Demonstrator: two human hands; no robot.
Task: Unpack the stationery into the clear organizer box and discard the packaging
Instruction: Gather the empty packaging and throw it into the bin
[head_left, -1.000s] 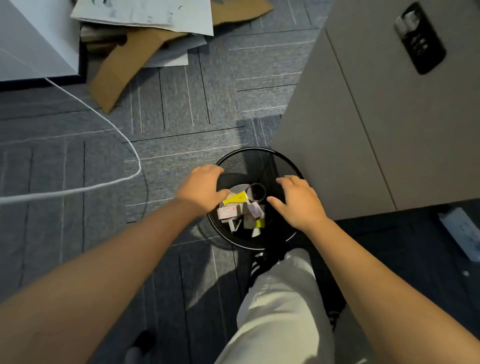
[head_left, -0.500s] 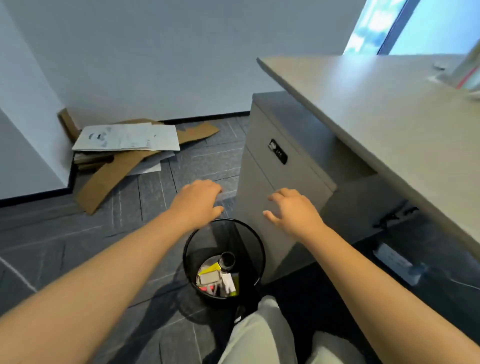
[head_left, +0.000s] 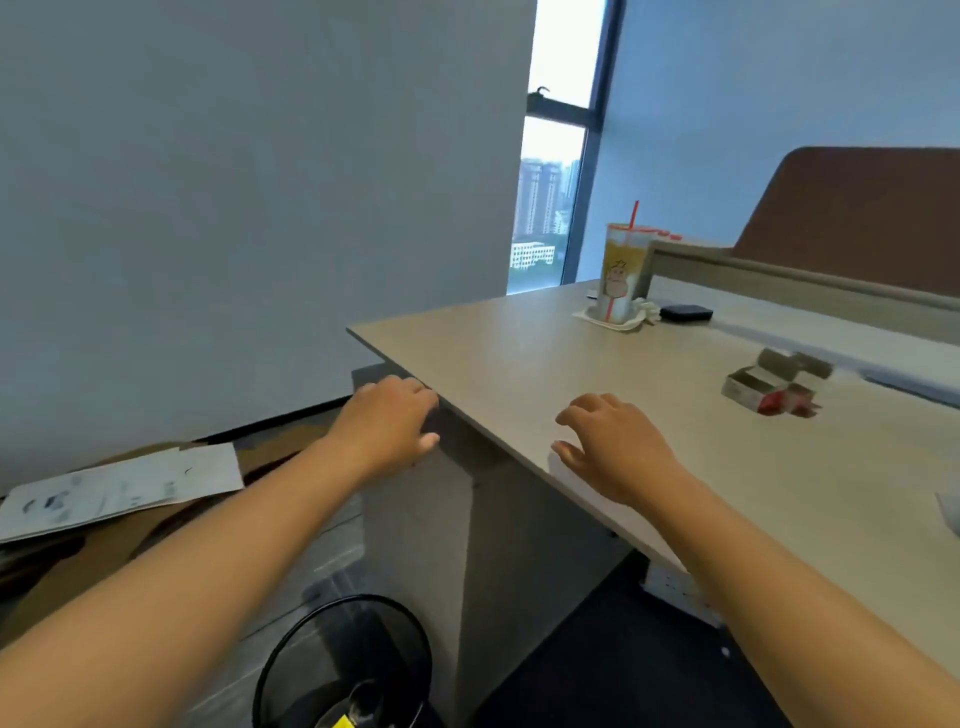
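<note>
Both our hands are empty, fingers loosely spread and curled. Our left hand (head_left: 387, 423) hovers off the table's (head_left: 519, 353) near edge, and our right hand (head_left: 615, 449) hangs just over its surface. An opened small stationery box (head_left: 766, 387), blurred, lies on the table well to the right of our right hand. Below our left forearm on the floor stands the black mesh wastebasket (head_left: 343, 665), with a bit of yellow packaging (head_left: 343, 721) inside.

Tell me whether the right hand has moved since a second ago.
Yes. The right hand has risen from over the black mesh wastebasket on the floor to above the desk edge, empty with fingers spread.
</note>
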